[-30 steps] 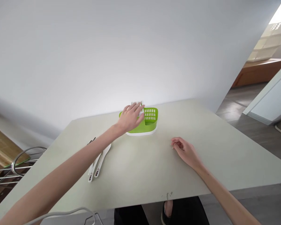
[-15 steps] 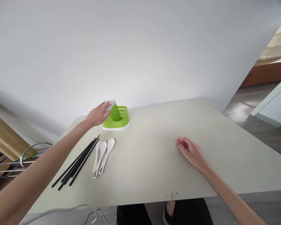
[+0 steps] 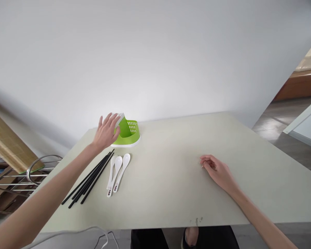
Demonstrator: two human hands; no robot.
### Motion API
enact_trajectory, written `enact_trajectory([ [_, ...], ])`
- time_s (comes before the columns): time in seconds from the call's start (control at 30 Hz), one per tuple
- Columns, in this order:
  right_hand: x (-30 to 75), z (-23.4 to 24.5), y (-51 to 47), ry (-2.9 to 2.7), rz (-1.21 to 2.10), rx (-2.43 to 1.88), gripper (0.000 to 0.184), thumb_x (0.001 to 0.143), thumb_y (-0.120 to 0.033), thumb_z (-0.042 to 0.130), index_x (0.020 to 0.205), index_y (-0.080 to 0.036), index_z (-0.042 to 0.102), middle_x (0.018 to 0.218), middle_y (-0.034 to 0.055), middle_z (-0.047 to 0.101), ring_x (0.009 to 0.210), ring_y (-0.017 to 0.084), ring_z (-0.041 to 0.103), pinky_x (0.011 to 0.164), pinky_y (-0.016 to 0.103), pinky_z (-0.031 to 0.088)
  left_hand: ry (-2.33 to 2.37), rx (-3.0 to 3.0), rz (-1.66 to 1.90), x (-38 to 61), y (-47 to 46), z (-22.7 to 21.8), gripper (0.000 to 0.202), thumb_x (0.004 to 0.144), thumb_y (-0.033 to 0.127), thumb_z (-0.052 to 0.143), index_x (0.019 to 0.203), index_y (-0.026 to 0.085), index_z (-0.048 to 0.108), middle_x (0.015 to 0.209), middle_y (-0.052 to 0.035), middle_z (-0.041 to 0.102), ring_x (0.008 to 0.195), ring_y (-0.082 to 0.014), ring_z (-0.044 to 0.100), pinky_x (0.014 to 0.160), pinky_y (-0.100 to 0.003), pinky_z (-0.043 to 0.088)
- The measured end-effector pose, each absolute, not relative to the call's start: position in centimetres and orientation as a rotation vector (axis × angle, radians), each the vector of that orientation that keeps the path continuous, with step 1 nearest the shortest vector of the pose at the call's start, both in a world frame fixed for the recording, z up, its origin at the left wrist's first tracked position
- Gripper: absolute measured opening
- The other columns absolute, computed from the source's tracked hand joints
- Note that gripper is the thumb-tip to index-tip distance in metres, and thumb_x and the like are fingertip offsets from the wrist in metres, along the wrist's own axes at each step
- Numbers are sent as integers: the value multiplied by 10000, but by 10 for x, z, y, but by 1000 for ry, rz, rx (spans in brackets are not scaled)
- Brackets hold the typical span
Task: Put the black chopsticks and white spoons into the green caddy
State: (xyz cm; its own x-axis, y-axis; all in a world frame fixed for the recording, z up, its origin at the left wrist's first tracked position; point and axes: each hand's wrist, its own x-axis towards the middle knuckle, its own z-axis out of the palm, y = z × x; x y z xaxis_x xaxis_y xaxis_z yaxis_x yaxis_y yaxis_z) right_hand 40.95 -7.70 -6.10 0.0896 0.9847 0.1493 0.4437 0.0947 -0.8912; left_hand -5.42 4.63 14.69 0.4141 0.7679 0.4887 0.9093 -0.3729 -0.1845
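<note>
My left hand (image 3: 107, 131) is open with its fingers spread, over the left side of a green and white cutlery holder (image 3: 129, 139) at the back of the table. It hides part of the holder; whether it touches it I cannot tell. My right hand (image 3: 219, 173) rests on the table to the right, fingers curled in loosely, with nothing visible in them. Several black chopsticks (image 3: 92, 180) lie in a slanted bundle beneath and beside my left forearm. Just right of them lie three white spoons (image 3: 121, 173), bowls pointing away from me.
The pale table (image 3: 168, 193) meets a white wall (image 3: 171, 62) at the back. A metal rack (image 3: 28, 176) with a bamboo-patterned board (image 3: 12, 141) stands off the left side. A white cable (image 3: 93, 228) hangs by the front edge.
The cutlery holder has shifted a little left on the table. My left hand has lifted and spread its fingers. My right hand keeps its curled pose; the view has turned slightly.
</note>
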Motion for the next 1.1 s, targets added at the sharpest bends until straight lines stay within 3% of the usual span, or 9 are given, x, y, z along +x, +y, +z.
enact_trajectory([
  [0.1,410,-61,-77,-1494,767,-1495,256,953,-380,512,1114,-252,665,1030,47,767,867,206,714,817,348,553,-1266,-2356,-610,-35,26,126,545,1035,300,416,1574,216,410,1665,-113,430,1607,-301,257,1301,-615,211],
  [0.23,411,-62,-77,-1503,766,-1509,265,951,-389,518,1124,-256,669,1041,47,770,881,207,719,830,354,552,-1184,-2601,-702,-3,-10,81,465,1053,288,441,1514,227,457,1598,-114,515,1564,-276,360,1279,-564,326],
  [0.47,410,-61,-78,-1500,767,-1533,272,962,-412,510,1128,-260,663,1053,47,770,908,210,718,836,349,555,-1400,-2978,-905,43,-44,14,369,1063,349,482,1416,265,544,1535,-99,581,1469,-257,502,1219,-488,431],
  [0.6,408,-59,-79,-1484,754,-1564,273,946,-412,522,1114,-258,673,1040,49,771,885,210,720,828,352,554,-1781,-3013,-1275,70,-32,7,339,1056,447,480,1291,256,632,1364,-95,700,1261,-254,663,1048,-419,550],
  [0.7,408,-57,-80,-1469,753,-1584,266,945,-408,522,1110,-264,673,1051,44,771,881,205,718,825,350,554,-1909,-2989,-1641,87,-17,6,333,1038,486,504,1151,218,666,1177,-97,760,1133,-231,703,983,-372,546],
  [0.77,408,-56,-80,-1467,759,-1585,260,949,-403,524,1115,-266,670,1058,44,770,891,206,715,823,347,554,-1959,-2971,-1834,93,-10,5,321,1021,484,528,1089,200,662,986,-74,766,950,-195,715,893,-335,542],
  [0.9,409,-56,-82,-1478,759,-1586,254,970,-402,515,1125,-267,664,1071,50,766,894,205,707,842,351,555,-2133,-2979,-1991,94,-8,6,256,968,445,562,955,199,632,629,33,598,532,-118,510,564,-265,409],
  [1.1,411,-60,-84,-1476,747,-1606,257,987,-416,516,1135,-266,664,1069,66,764,892,215,698,842,359,563,-2254,-2978,-2044,96,-14,9,203,900,399,577,878,201,614,533,81,406,479,-95,305,500,-254,247],
])
